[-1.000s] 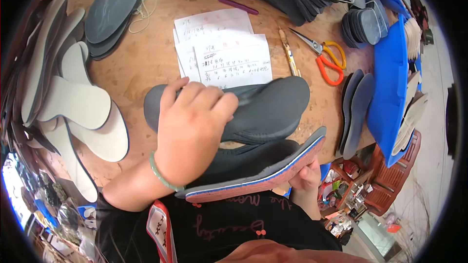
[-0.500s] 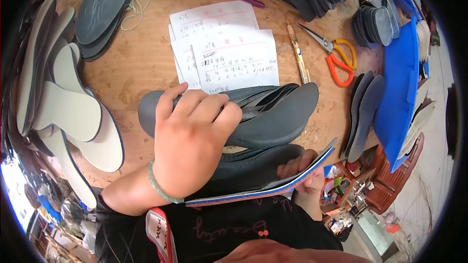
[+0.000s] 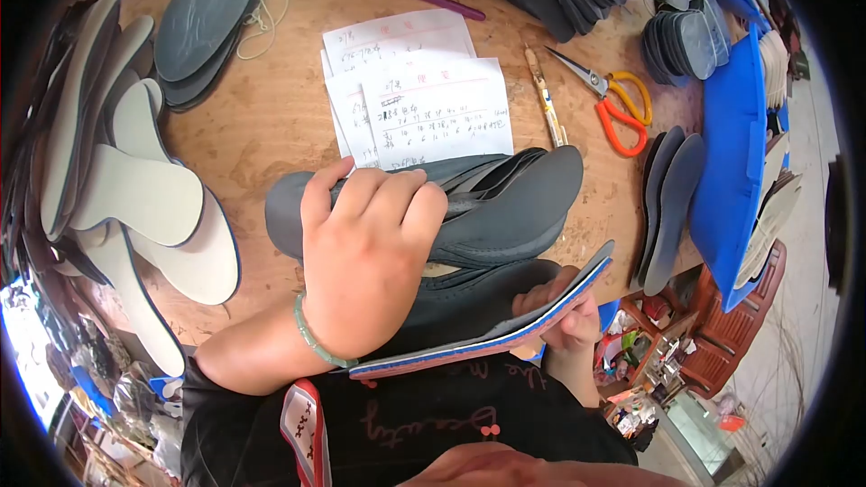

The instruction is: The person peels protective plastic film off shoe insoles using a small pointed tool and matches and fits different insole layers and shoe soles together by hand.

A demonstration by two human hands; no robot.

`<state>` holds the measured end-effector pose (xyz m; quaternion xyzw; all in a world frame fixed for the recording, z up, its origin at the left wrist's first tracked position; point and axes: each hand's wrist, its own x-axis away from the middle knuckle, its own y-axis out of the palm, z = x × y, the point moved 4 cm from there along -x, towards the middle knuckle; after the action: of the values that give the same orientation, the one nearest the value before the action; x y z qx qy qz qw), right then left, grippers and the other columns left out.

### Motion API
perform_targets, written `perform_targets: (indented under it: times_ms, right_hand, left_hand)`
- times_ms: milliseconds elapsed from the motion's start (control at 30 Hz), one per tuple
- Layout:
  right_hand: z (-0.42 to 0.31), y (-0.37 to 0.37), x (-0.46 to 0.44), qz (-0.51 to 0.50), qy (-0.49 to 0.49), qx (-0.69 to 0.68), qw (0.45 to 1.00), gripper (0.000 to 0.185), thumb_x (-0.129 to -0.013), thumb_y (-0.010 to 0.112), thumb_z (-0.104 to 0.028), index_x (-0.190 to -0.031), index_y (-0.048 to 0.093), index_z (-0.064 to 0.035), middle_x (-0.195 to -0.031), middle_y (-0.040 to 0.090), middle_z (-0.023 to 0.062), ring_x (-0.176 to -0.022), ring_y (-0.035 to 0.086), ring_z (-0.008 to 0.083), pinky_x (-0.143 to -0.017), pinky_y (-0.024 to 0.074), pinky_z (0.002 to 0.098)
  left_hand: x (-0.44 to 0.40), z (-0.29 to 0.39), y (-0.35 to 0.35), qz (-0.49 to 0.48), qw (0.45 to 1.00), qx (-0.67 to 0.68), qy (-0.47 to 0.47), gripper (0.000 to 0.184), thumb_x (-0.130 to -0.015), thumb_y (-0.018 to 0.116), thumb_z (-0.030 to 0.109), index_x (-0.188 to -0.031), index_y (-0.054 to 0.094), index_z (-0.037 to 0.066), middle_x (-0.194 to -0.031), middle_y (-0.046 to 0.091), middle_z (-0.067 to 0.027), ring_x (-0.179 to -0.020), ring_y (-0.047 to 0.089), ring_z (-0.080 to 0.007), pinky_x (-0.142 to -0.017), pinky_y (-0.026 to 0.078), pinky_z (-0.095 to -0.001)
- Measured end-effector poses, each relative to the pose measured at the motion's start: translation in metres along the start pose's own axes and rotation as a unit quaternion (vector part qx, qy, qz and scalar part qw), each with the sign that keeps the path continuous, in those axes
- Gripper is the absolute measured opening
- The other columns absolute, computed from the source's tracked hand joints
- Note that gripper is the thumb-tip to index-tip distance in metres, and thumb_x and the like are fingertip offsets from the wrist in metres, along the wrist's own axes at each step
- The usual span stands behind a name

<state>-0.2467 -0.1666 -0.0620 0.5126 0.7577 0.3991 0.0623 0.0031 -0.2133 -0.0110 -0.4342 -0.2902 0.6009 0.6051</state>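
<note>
My left hand (image 3: 370, 248), with a pale green bead bracelet (image 3: 311, 334) at the wrist, curls its fingers over a stack of dark grey insoles (image 3: 514, 207). Its thumb is hidden behind the hand. The stack's layers fan apart toward the right. Nearer my body, my right hand (image 3: 568, 311) grips a tilted set of insoles (image 3: 487, 347) with white, blue and reddish layered edges. Its fingers show on the dark inner face. How many pieces it holds, I cannot tell. Between the two hands lie more dark insoles (image 3: 451, 307), partly covered.
Handwritten papers (image 3: 442, 113) lie beyond the stack. Right of them are a pen (image 3: 545, 95) and orange-handled scissors (image 3: 613, 104); a purple-handled tool (image 3: 446, 4) lies behind. White insoles (image 3: 140, 194) heap at left. Dark insoles (image 3: 672, 207) and a blue bin (image 3: 731, 162) stand right.
The view has shifted slightly. Both hands keep their holds; the layered insoles and my right hand sit a little higher in view, and the left hand a little farther right.
</note>
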Motion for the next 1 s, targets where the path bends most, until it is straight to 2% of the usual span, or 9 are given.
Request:
perform_targets:
  times_ms: [267,400,467,500,567,667,800,867,1000]
  right_hand:
    - [0.0,0.0,0.004,0.007,-0.014,-0.008,1.0,0.041,-0.085,0.072,-0.019,-0.119,0.055,-0.0042,-0.087,0.068,0.0144,-0.078,0.065,0.0269,-0.068,0.0394,0.0407]
    - [0.003,-0.005,0.01,0.047,-0.004,-0.011,0.999,0.053,-0.083,0.073,-0.017,-0.129,0.051,-0.0012,-0.113,0.065,0.0179,-0.103,0.063,0.0314,-0.088,0.0442,0.048]
    - [0.003,0.001,0.011,0.106,0.002,0.005,0.994,0.062,-0.083,0.073,-0.016,-0.136,0.046,0.0009,-0.128,0.059,0.0183,-0.119,0.057,0.0331,-0.103,0.0414,0.0508]
    - [0.001,0.003,0.009,0.074,0.03,0.0,0.997,0.069,-0.085,0.07,-0.015,-0.144,0.037,0.0029,-0.144,0.047,0.0173,-0.135,0.044,0.0329,-0.115,0.031,0.0496]
    - [-0.003,0.011,0.003,0.08,0.043,-0.025,0.996,0.066,-0.088,0.067,-0.011,-0.144,0.035,0.0019,-0.143,0.048,0.0161,-0.133,0.047,0.0301,-0.111,0.0364,0.0464]
    - [-0.014,0.024,-0.001,0.08,0.049,-0.047,0.994,0.059,-0.092,0.064,-0.01,-0.144,0.037,0.0013,-0.14,0.051,0.0148,-0.129,0.051,0.0275,-0.106,0.0421,0.0436]
    - [-0.027,0.048,0.004,0.011,0.015,0.015,1.0,0.054,-0.094,0.064,-0.014,-0.14,0.042,0.0018,-0.134,0.056,0.0132,-0.123,0.056,0.0252,-0.101,0.0463,0.0418]
    - [-0.039,0.059,0.008,0.016,-0.03,0.049,0.998,0.048,-0.095,0.062,-0.015,-0.138,0.046,0.0017,-0.13,0.059,0.0127,-0.12,0.057,0.0239,-0.101,0.0459,0.0414]
    - [-0.052,0.08,0.009,-0.034,-0.098,0.009,0.995,0.044,-0.096,0.06,-0.015,-0.134,0.047,0.0031,-0.13,0.059,0.0124,-0.115,0.06,0.0208,-0.097,0.049,0.0387]
  left_hand:
    - [-0.001,0.0,-0.001,0.001,1.0,-0.001,0.004,0.037,-0.067,0.074,0.007,-0.102,0.062,0.008,-0.102,0.064,-0.0051,-0.098,0.059,-0.0265,-0.098,0.039,-0.0453]
    - [-0.009,0.001,-0.016,-0.016,0.999,-0.015,-0.033,0.046,-0.068,0.078,0.013,-0.111,0.062,0.008,-0.112,0.059,-0.0089,-0.107,0.054,-0.0304,-0.1,0.037,-0.0488]
    - [-0.011,-0.003,-0.02,0.004,0.999,-0.023,-0.031,0.057,-0.067,0.081,0.016,-0.119,0.06,0.007,-0.123,0.054,-0.0125,-0.114,0.049,-0.0349,-0.103,0.034,-0.0518]
    - [-0.013,-0.005,-0.023,0.013,1.0,-0.015,-0.02,0.058,-0.067,0.081,0.016,-0.12,0.059,0.007,-0.125,0.054,-0.0128,-0.115,0.048,-0.0356,-0.105,0.033,-0.0512]
    - [-0.016,-0.011,-0.029,0.009,0.998,0.059,-0.007,0.056,-0.071,0.079,0.013,-0.122,0.058,0.006,-0.124,0.053,-0.0145,-0.115,0.048,-0.0386,-0.103,0.038,-0.049]
    - [-0.01,-0.003,-0.039,-0.043,0.956,0.292,0.0,0.044,-0.077,0.079,0.016,-0.115,0.062,0.001,-0.101,0.064,-0.0164,-0.098,0.064,-0.0295,-0.086,0.05,-0.0382]
    - [0.012,0.039,-0.043,-0.299,0.827,0.475,-0.025,0.04,-0.084,0.076,0.017,-0.114,0.06,-0.004,-0.097,0.068,-0.0093,-0.091,0.065,-0.0169,-0.082,0.051,-0.0298]
    - [0.023,0.043,-0.04,-0.311,0.78,0.534,-0.1,0.043,-0.086,0.073,0.007,-0.123,0.055,-0.005,-0.108,0.066,-0.0067,-0.103,0.061,-0.0118,-0.09,0.049,-0.0259]
    - [0.025,0.067,-0.053,-0.185,0.741,0.638,-0.099,0.027,-0.086,0.073,0.004,-0.108,0.058,-0.003,-0.096,0.066,-0.0037,-0.089,0.061,-0.0077,-0.078,0.051,-0.0236]
